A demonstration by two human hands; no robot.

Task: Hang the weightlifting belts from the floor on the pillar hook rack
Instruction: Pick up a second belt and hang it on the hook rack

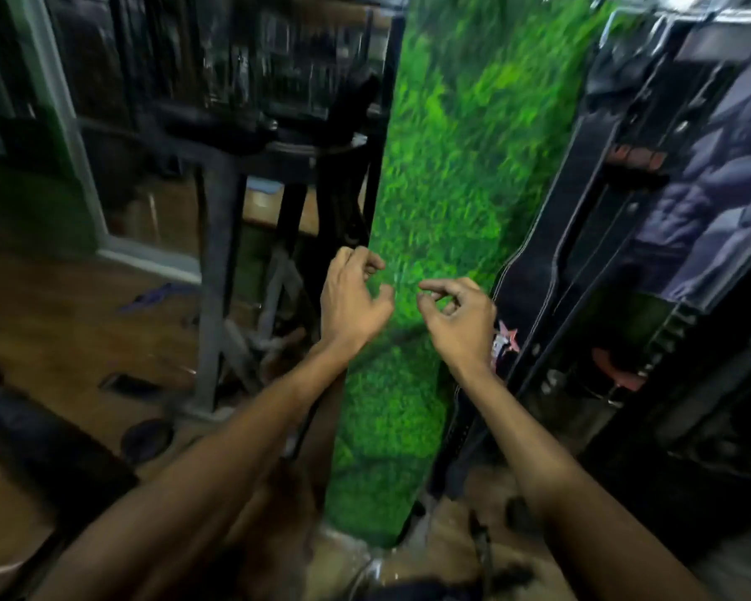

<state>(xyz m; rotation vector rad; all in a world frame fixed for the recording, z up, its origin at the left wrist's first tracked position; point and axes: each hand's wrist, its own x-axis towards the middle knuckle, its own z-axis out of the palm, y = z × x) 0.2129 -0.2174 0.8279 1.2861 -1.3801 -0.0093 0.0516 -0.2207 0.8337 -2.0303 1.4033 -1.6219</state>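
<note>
Showing no readable text, only a blurred red star emblem [507, 336] on the black hanging belt [551, 236].

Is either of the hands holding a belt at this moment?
No: the left hand and right hand hover empty before the green pillar.

A dark metal machine frame [217, 271] stands on the wooden floor [53, 323] at left. A blue scrap [157, 294] lies on that floor, and a printed muscle poster [707, 197] hangs far right.
</note>
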